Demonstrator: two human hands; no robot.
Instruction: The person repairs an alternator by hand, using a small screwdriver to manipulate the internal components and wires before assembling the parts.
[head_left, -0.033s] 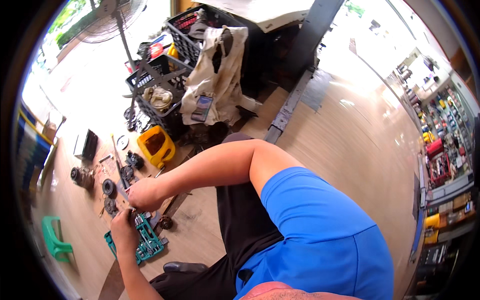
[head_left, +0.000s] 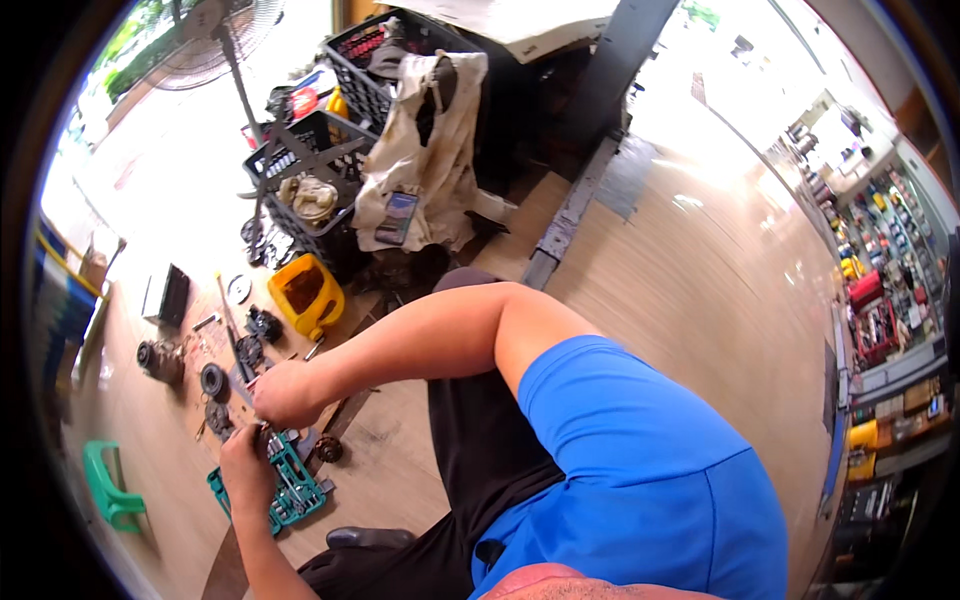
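Observation:
Low at the left, my two hands are close together over a brown board point(head_left: 205, 345) on the floor. My right hand point(head_left: 288, 393) is closed, its fingers turned away, and what it grips is hidden. Just below it, my left hand point(head_left: 247, 468) is closed too, with a small dark piece at its fingertips that is too small to name. Under and beside the left hand lies an open teal tool case point(head_left: 293, 490) with sockets in it. Black ring-shaped parts point(head_left: 213, 380) and a long-handled tool point(head_left: 227, 310) lie beyond the hands.
A yellow cut-open jug point(head_left: 306, 295) stands beyond my right forearm. Black crates point(head_left: 335, 215), one draped with a stained cloth point(head_left: 425, 160) bearing a phone point(head_left: 396, 218), stand behind it. A motor-like metal part point(head_left: 160, 362) and a green stool point(head_left: 110, 485) are at left.
The surroundings sit slightly further left in the picture. Both hands stay closed and close together.

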